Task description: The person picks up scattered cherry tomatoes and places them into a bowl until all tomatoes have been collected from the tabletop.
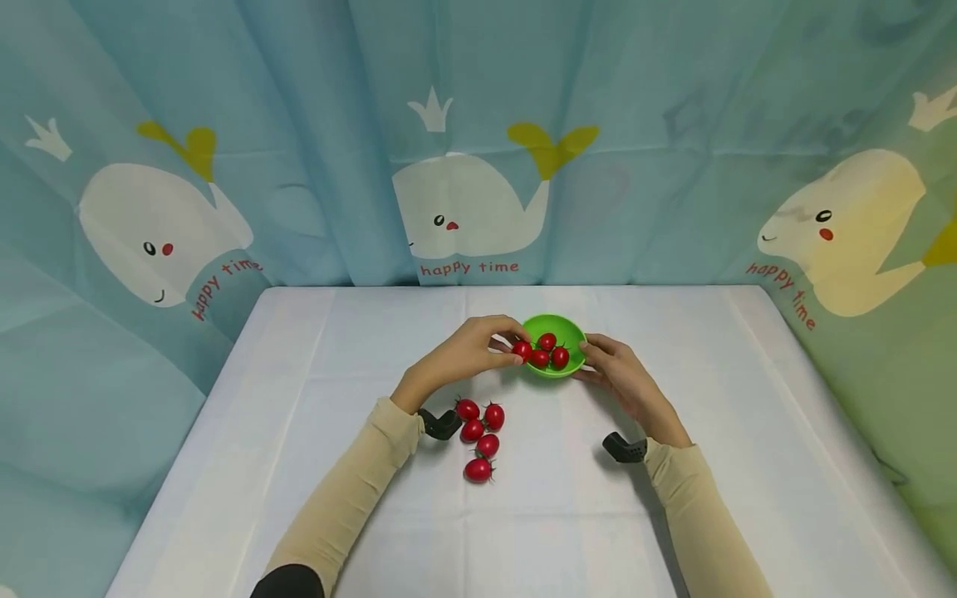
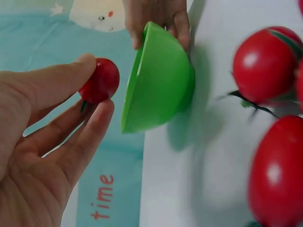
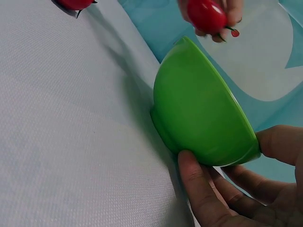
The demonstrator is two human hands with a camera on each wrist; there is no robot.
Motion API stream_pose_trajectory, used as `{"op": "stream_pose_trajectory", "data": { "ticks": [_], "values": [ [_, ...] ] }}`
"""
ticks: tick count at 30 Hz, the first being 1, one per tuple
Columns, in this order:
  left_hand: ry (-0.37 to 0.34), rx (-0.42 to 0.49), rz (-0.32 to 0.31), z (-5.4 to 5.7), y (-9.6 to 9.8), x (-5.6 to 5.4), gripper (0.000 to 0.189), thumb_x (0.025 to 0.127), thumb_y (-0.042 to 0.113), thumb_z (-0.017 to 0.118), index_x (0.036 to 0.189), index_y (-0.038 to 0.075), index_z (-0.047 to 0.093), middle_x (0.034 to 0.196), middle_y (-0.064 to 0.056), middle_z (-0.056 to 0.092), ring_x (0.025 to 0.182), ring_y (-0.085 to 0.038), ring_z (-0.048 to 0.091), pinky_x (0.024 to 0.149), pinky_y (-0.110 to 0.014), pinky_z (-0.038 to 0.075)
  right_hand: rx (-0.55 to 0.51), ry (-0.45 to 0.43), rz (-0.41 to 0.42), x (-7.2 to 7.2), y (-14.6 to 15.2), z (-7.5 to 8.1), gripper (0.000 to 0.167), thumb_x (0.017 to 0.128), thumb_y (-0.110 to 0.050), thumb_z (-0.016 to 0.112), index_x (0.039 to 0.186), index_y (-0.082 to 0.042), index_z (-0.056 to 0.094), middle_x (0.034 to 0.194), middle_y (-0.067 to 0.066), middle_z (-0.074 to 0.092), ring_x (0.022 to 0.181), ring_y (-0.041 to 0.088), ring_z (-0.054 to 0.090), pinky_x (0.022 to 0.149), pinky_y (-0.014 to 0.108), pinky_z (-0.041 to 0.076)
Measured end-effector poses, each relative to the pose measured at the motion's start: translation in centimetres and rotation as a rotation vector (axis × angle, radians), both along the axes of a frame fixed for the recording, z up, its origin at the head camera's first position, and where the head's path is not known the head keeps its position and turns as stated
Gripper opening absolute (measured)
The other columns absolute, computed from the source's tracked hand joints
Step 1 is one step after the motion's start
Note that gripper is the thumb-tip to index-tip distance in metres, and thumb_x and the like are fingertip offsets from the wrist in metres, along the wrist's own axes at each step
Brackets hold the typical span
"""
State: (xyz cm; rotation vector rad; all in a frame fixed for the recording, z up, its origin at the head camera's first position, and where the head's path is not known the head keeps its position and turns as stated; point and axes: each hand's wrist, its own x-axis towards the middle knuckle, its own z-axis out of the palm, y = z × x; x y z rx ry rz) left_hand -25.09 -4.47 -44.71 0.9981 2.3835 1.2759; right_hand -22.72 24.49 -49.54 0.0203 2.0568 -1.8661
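Between thumb and fingertips, my left hand [image 1: 478, 347] pinches a red cherry tomato [image 2: 105, 80] at the left rim of a small green bowl [image 1: 552, 372]. Inside the bowl lie several more cherry tomatoes [image 1: 560, 357]. My right hand [image 1: 624, 378] grips the bowl's right side, thumb at the rim and fingers under the outer wall, as the right wrist view shows. In that view the held tomato [image 3: 207, 15] hangs above the far rim with its green stem showing. The bowl's inside is hidden from both wrist views.
Several loose cherry tomatoes [image 1: 487, 446] lie on the white tablecloth [image 1: 553, 515] in front of the bowl, close to my left wrist. A blue curtain [image 1: 321, 208] with whale prints hangs behind the table's back edge. Black wrist cameras [image 1: 624, 448] jut inward from both sleeves.
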Motion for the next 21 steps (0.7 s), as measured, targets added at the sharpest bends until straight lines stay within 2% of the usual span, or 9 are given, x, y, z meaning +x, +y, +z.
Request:
{"op": "stream_pose_trajectory", "data": {
  "ticks": [4,10,15,21],
  "values": [
    [-0.004,-0.013,-0.003,0.5,1.1,-0.8,0.033,0.097,0.012,0.074,0.129,0.004,0.068,0.125,-0.005,0.070,0.114,-0.019,0.066,0.103,-0.033,0.057,-0.002,-0.007,0.000,-0.1,0.0,0.1,0.057,0.112,-0.028,0.047,0.158,0.004,0.035,0.157,0.026,0.042,0.118,0.010,0.064,0.100,0.029,0.059],
    [-0.007,-0.073,-0.028,0.4,2.8,-1.7,0.031,0.097,0.010,0.074,0.127,0.005,0.070,0.123,-0.006,0.072,0.115,-0.020,0.066,0.103,-0.031,0.057,-0.009,0.002,0.004,-0.2,0.0,-0.2,0.056,0.113,-0.029,0.046,0.157,0.004,0.037,0.156,0.026,0.043,0.114,0.006,0.065,0.098,0.028,0.059],
    [0.062,-0.172,-0.014,0.2,3.9,-2.2,0.029,0.097,0.011,0.074,0.126,0.006,0.071,0.123,-0.007,0.073,0.115,-0.021,0.068,0.101,-0.031,0.056,-0.011,0.003,0.000,-0.2,0.1,-0.2,0.056,0.112,-0.030,0.047,0.156,0.004,0.037,0.156,0.025,0.043,0.115,0.007,0.064,0.098,0.028,0.059],
    [0.181,-0.354,0.012,0.2,5.3,-2.3,0.029,0.100,0.015,0.071,0.127,0.006,0.071,0.124,-0.008,0.072,0.113,-0.020,0.066,0.102,-0.034,0.055,-0.012,-0.001,0.007,-0.1,0.1,-0.1,0.057,0.112,-0.030,0.047,0.157,0.005,0.037,0.157,0.026,0.042,0.117,0.009,0.064,0.099,0.028,0.059]
  ]
}}
